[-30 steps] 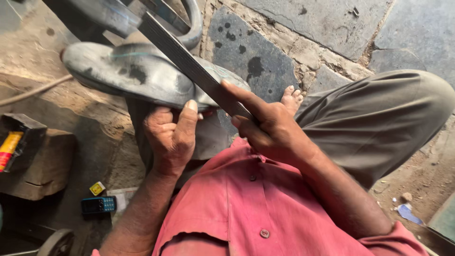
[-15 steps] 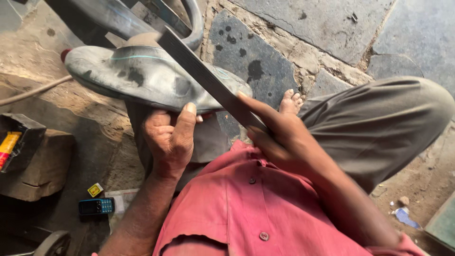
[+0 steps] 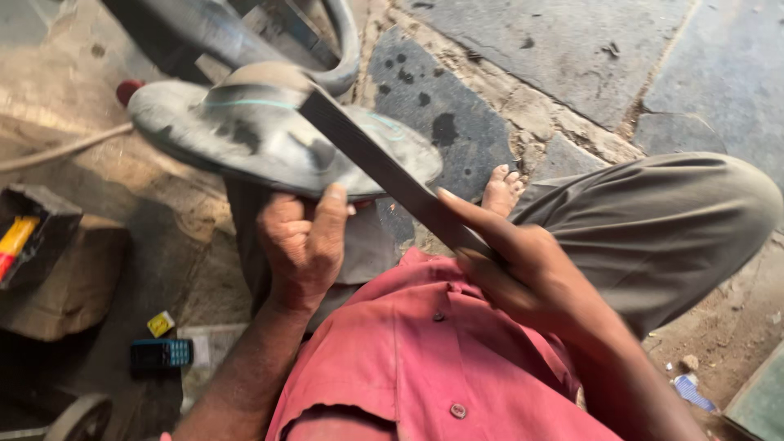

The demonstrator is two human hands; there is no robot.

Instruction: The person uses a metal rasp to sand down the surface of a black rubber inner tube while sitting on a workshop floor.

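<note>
Centrally, a grey, dusty, flattened rubber inner tube (image 3: pixel 245 131) lies across the upper left of the frame, pressed from below by the left hand (image 3: pixel 304 245), whose fingers are curled closed on the tube's near edge with the thumb up against it. A long flat dark metal file (image 3: pixel 384 171) runs diagonally over the tube from upper centre toward the middle, its lower end gripped in the closed right hand (image 3: pixel 523 269), index finger laid straight along the blade. Outward lie the red buttoned shirt (image 3: pixel 425 367), a bare foot (image 3: pixel 500 189) on grey stone paving (image 3: pixel 572 57), and a small dark mobile phone (image 3: pixel 162 354) at lower left.
</note>
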